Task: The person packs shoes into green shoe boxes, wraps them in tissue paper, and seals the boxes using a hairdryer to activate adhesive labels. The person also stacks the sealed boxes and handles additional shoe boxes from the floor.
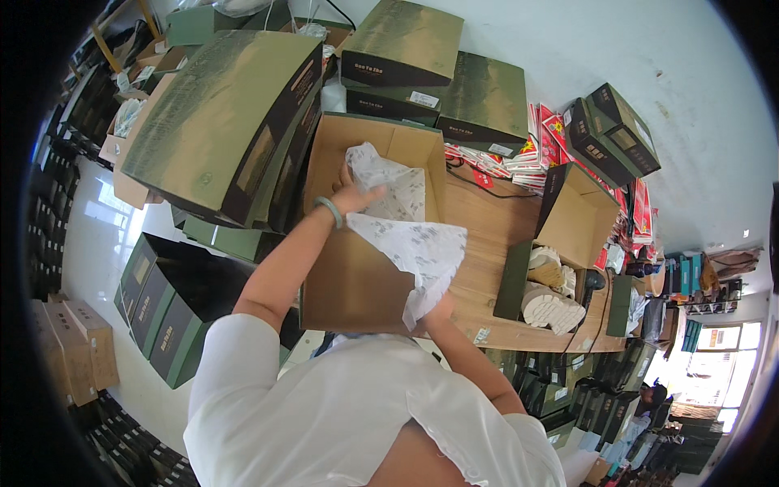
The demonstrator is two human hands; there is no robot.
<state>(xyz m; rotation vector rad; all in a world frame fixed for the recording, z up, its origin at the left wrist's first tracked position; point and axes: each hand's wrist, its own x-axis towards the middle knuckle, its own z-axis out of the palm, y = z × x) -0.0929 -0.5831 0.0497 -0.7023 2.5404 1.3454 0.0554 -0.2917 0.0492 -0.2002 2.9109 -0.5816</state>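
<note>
In front of me stands an uncovered cardboard box point(353, 280) with a bare brown inside. White printed tissue paper point(414, 243) lies partly in it and drapes over its right side. My left hand point(357, 196) reaches into the box, thumb and fingers apart, resting against the upper part of the paper. At the box's near right corner, my right hand point(441, 308) grips the lower edge of the paper, which covers most of its fingers. To the right, a smaller box with its lid up holds a pair of shoes with thick cream soles point(553, 308).
Large green and black shoe boxes point(235, 122) are stacked close on the left, with more boxes point(402, 49) along the back. Red printed packets point(552, 134) and a black cable point(507, 195) lie on the wooden table point(479, 235). More boxes point(166, 312) stand on the floor at left.
</note>
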